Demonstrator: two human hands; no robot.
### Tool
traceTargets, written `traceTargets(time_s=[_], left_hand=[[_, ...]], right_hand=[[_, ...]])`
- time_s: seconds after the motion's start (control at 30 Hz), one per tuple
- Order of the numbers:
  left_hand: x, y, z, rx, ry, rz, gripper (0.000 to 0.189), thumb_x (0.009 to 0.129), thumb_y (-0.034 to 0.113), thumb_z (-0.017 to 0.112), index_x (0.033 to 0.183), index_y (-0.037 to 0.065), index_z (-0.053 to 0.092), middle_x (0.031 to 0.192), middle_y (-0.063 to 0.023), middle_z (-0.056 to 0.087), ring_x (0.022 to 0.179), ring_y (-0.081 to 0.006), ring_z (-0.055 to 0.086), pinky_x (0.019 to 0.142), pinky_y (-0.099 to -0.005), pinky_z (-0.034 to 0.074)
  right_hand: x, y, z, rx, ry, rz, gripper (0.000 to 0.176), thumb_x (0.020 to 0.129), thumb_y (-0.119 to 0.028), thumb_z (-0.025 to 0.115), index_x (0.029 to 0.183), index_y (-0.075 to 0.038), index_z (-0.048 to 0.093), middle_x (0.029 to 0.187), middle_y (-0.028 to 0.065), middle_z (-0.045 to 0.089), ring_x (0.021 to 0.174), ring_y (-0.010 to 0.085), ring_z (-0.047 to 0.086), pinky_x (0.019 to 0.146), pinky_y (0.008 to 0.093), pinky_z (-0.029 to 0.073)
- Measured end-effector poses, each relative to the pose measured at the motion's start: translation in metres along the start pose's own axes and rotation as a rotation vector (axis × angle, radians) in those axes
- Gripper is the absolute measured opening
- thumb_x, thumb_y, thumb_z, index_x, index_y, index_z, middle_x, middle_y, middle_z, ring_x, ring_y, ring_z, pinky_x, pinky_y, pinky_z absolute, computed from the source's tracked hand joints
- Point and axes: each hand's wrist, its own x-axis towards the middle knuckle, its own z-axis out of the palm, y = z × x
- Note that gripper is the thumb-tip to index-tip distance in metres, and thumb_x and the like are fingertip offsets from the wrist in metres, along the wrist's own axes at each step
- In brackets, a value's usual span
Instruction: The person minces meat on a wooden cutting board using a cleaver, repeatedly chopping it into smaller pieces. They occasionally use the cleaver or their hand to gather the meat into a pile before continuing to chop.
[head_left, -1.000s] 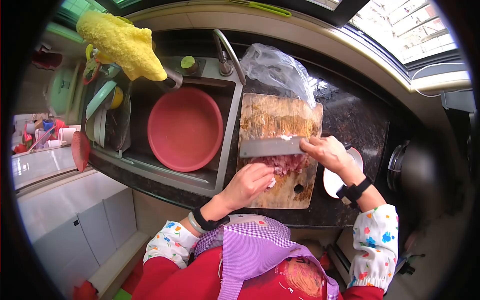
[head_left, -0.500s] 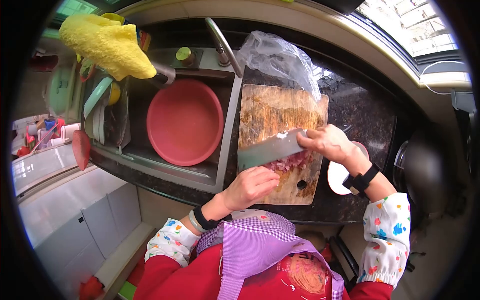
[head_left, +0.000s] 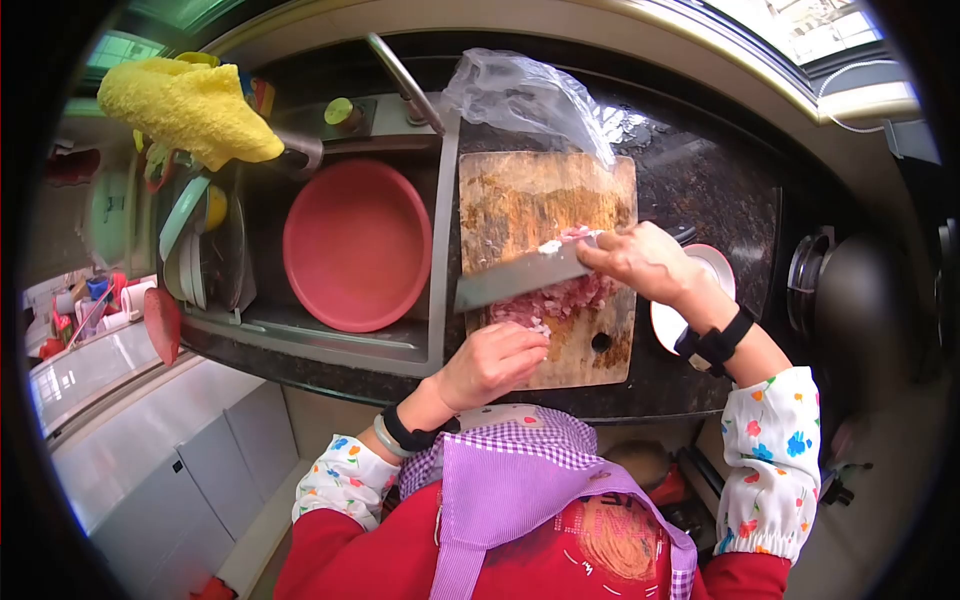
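My right hand grips a cleaver by its handle end, and the broad blade slants down to the left across a wooden cutting board. Chopped pinkish meat lies along the near side of the blade, with a few bits and a white smear at its upper edge. Close to the board's near left edge is my left hand, fingers curled together beside the meat. Small pale bits show at its fingertips; whatever is inside the fingers is hidden.
A red basin sits in the sink on the left, below a faucet. A clear plastic bag overlaps the board's far edge. Right of the board stands a white bowl. A yellow towel hangs at upper left.
The view has shifted slightly. The cleaver has come away from the near side of the meat, showing more of it. Both hands keep their grips.
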Motion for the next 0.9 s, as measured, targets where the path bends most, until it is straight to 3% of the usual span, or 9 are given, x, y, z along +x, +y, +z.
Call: traceTargets(time_s=[0.03, 0.13, 0.17, 0.23, 0.3, 0.37, 0.4, 0.63, 0.9], left_hand=[[-0.002, -0.002, -0.002, 0.023, 0.015, 0.0, 0.024, 0.072, -0.001, 0.073, 0.094, -0.002, 0.065, 0.098, -0.0136, 0.068, 0.085, -0.0289, 0.067, 0.073, -0.0376, 0.055], [-0.009, -0.009, -0.006, 0.041, 0.052, -0.031, 0.024, 0.07, -0.001, 0.072, 0.093, 0.0, 0.065, 0.099, -0.0122, 0.067, 0.085, -0.0284, 0.065, 0.073, -0.0371, 0.053], [-0.011, -0.012, -0.006, 0.049, 0.076, -0.033, 0.025, 0.07, -0.002, 0.073, 0.093, 0.0, 0.065, 0.099, -0.012, 0.067, 0.085, -0.0285, 0.065, 0.073, -0.0369, 0.053], [-0.01, -0.014, -0.003, 0.056, 0.146, -0.046, 0.025, 0.069, -0.002, 0.074, 0.093, 0.001, 0.066, 0.097, -0.011, 0.065, 0.084, -0.0279, 0.064, 0.071, -0.0366, 0.053], [-0.015, -0.017, 0.004, 0.198, 0.282, -0.31, 0.023, 0.072, -0.002, 0.073, 0.094, 0.001, 0.068, 0.096, -0.0106, 0.062, 0.083, -0.028, 0.061, 0.07, -0.0373, 0.051], [-0.013, -0.028, 0.008, 0.169, 0.34, -0.365, 0.02, 0.076, -0.002, 0.072, 0.095, 0.001, 0.068, 0.094, -0.0109, 0.059, 0.084, -0.0287, 0.059, 0.072, -0.0377, 0.05], [-0.011, -0.034, 0.01, 0.168, 0.374, -0.394, 0.019, 0.078, -0.002, 0.071, 0.096, 0.0, 0.068, 0.095, -0.0113, 0.06, 0.085, -0.0291, 0.059, 0.073, -0.0378, 0.05], [-0.007, -0.039, 0.024, 0.118, 0.385, -0.45, 0.015, 0.086, -0.001, 0.064, 0.101, -0.003, 0.066, 0.103, -0.0151, 0.064, 0.096, -0.032, 0.061, 0.083, -0.0371, 0.049], [-0.003, -0.036, 0.038, 0.194, 0.446, -0.409, 0.022, 0.079, -0.005, 0.062, 0.1, -0.004, 0.06, 0.104, -0.0185, 0.06, 0.102, -0.0371, 0.058, 0.087, -0.0417, 0.048]], right_hand=[[-0.008, -0.006, 0.002, -0.051, 0.062, -0.031, 0.027, 0.085, -0.013, 0.055, 0.112, -0.009, 0.058, 0.084, 0.0106, 0.064, 0.073, 0.0287, 0.069, 0.059, 0.0394, 0.055], [-0.032, -0.039, -0.006, 0.044, 0.107, 0.179, 0.029, 0.082, -0.013, 0.059, 0.111, -0.009, 0.058, 0.082, 0.0114, 0.062, 0.074, 0.0291, 0.068, 0.059, 0.0401, 0.054], [-0.038, -0.053, -0.011, 0.193, 0.081, 0.308, 0.028, 0.084, -0.008, 0.061, 0.112, -0.006, 0.058, 0.083, 0.0147, 0.062, 0.074, 0.031, 0.068, 0.06, 0.0418, 0.053], [-0.046, -0.075, 0.012, 0.565, 0.452, 0.363, 0.025, 0.088, -0.005, 0.061, 0.113, -0.003, 0.057, 0.086, 0.0188, 0.062, 0.078, 0.0354, 0.066, 0.065, 0.0424, 0.053], [-0.051, -0.102, 0.016, 0.865, 0.468, 0.517, 0.025, 0.092, -0.004, 0.059, 0.118, -0.001, 0.057, 0.088, 0.0219, 0.061, 0.083, 0.0395, 0.063, 0.071, 0.0391, 0.051], [-0.054, -0.12, 0.034, 0.848, 0.494, 0.541, 0.027, 0.093, -0.004, 0.059, 0.119, -0.001, 0.057, 0.087, 0.0221, 0.061, 0.081, 0.0394, 0.063, 0.069, 0.0389, 0.05], [-0.056, -0.129, 0.041, 0.933, 0.413, 0.678, 0.029, 0.093, -0.004, 0.058, 0.121, 0.0, 0.055, 0.088, 0.023, 0.062, 0.082, 0.0402, 0.064, 0.069, 0.0397, 0.051], [-0.062, -0.162, 0.058, 0.617, 0.479, 0.6, 0.037, 0.086, 0.001, 0.06, 0.123, 0.001, 0.055, 0.083, 0.0205, 0.06, 0.075, 0.0402, 0.063, 0.064, 0.0455, 0.051], [-0.065, -0.173, 0.077, 0.682, 0.308, 0.652, 0.018, 0.089, -0.002, 0.054, 0.107, 0.0, 0.051, 0.077, 0.0236, 0.06, 0.072, 0.0448, 0.062, 0.061, 0.0511, 0.05]])
